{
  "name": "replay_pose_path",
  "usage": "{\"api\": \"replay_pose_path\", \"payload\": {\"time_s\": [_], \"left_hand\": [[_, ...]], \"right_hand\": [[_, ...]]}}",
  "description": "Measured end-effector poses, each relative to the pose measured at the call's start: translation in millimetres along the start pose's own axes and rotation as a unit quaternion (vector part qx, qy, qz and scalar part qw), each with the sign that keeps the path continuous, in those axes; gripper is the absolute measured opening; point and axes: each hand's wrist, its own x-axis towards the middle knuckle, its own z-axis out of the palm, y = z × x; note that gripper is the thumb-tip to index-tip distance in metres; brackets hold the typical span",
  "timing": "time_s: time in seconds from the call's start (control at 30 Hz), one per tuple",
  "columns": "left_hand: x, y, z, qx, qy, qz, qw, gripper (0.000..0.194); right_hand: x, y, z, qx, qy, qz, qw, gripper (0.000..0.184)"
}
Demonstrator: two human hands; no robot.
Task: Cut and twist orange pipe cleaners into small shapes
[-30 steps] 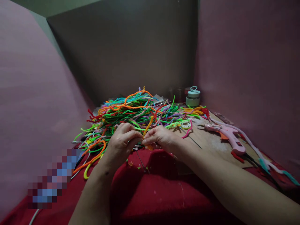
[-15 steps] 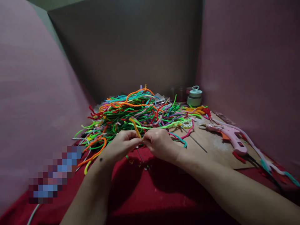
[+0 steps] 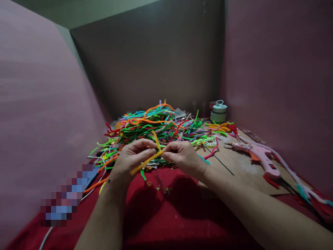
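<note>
Both my hands meet just in front of a big heap of coloured pipe cleaners (image 3: 158, 126). My left hand (image 3: 132, 159) and my right hand (image 3: 182, 157) pinch an orange-yellow pipe cleaner (image 3: 148, 159) between fingertips. One end of it slants down to the left under my left fingers, a short end sticks up between the hands. A thin metal needle or wire (image 3: 160, 180) lies on the red cloth (image 3: 166, 208) below the hands.
A pink glue gun (image 3: 260, 156) with its cord lies on a wooden board (image 3: 241, 166) at right. A round pale green tape holder (image 3: 219, 111) stands at the back. Pink and grey panels wall in the space. Small green scraps dot the red cloth.
The orange-yellow pipe cleaner has been turned between my fingertips; its long end now points down-left instead of up. Both hands stay together at the same place.
</note>
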Motion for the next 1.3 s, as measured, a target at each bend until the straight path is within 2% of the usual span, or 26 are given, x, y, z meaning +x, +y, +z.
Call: {"api": "replay_pose_path", "payload": {"time_s": [0.07,0.13,0.3,0.37,0.4,0.53,0.63,0.7,0.77,0.87,0.93,1.03,1.13,1.3], "left_hand": [[-1,3,-0.5,0.065,-0.023,0.084,0.994,0.014],[-2,5,0.0,0.132,-0.048,0.136,0.981,0.010],[-2,7,2.3,0.222,-0.063,0.165,0.959,0.016],[-3,7,2.5,0.217,-0.074,0.138,0.963,0.019],[-3,5,2.5,0.209,-0.081,0.105,0.969,0.020],[0,-5,1.8,0.134,-0.126,-0.072,0.980,0.024],[3,-12,3.0,0.072,-0.135,-0.097,0.984,0.025],[3,-12,4.6,0.058,-0.126,-0.078,0.987,0.027],[2,-10,6.0,0.069,-0.107,-0.059,0.990,0.028],[0,-6,6.9,0.102,-0.074,-0.046,0.991,0.027],[0,-5,7.9,0.136,-0.057,-0.028,0.989,0.025],[1,-5,11.8,0.227,-0.019,0.037,0.973,0.020],[2,-8,16.5,0.329,0.011,0.116,0.937,0.015],[4,-18,17.6,0.428,-0.018,0.231,0.874,0.016]], "right_hand": [[1,-2,-2,0.123,-0.036,0.084,0.988,0.009],[2,-1,-2,0.198,-0.056,0.121,0.971,0.010],[1,0,-3,0.249,-0.086,0.155,0.952,0.013],[1,-2,-2,0.218,-0.090,0.153,0.960,0.013],[0,-3,-1,0.183,-0.089,0.144,0.968,0.013],[-3,-5,4,-0.030,-0.066,0.060,0.996,0.014],[-5,-2,7,-0.123,-0.019,-0.006,0.992,0.016],[-4,0,8,-0.088,-0.017,0.003,0.996,0.015],[-2,2,7,0.010,-0.047,0.055,0.997,0.014],[0,5,5,0.155,-0.076,0.131,0.976,0.013],[1,7,4,0.197,-0.067,0.152,0.966,0.015],[3,10,4,0.187,-0.042,0.151,0.970,0.017],[4,10,5,0.132,-0.013,0.154,0.979,0.016],[5,10,5,0.076,0.019,0.160,0.984,0.013]]}}
